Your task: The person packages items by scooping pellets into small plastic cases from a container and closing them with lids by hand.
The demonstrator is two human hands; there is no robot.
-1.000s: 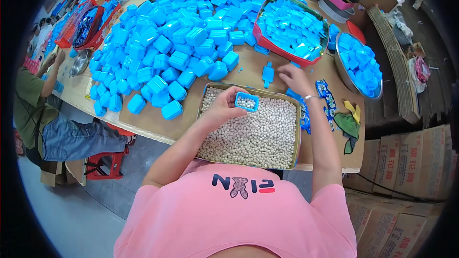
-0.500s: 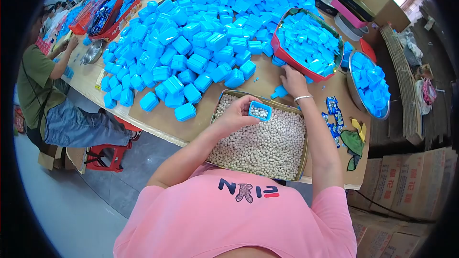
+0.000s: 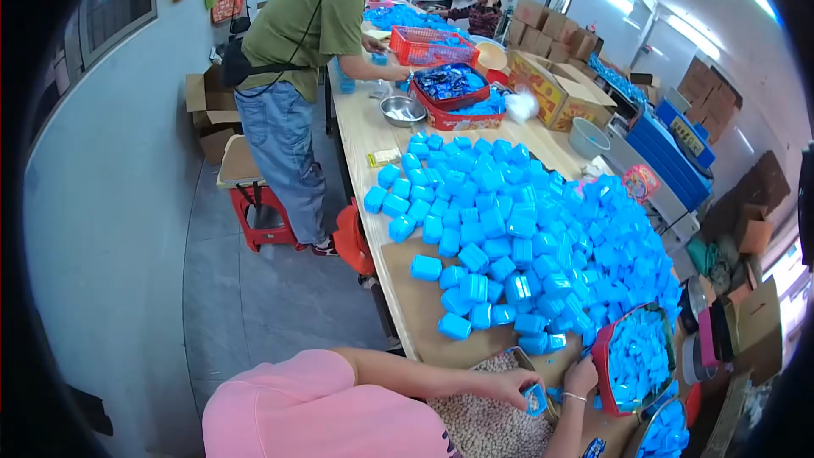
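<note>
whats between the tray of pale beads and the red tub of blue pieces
In the head view, the right hand and some blue plastic lie between them.

Bench (image 3: pixel 356 134) carries blue box pile (image 3: pixel 500 225). From pile: bead tray (image 3: pixel 526 362) 6 o'clock, red tub (image 3: pixel 601 373) 4–5, carton (image 3: pixel 543 93) 12, steel bowl (image 3: pixel 404 120) 11.

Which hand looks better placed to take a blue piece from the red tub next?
Right, probably: the right hand is beside the red tub, while the left hand holds a small open blue box. Whether the right hand holds something, I cannot tell.
</note>
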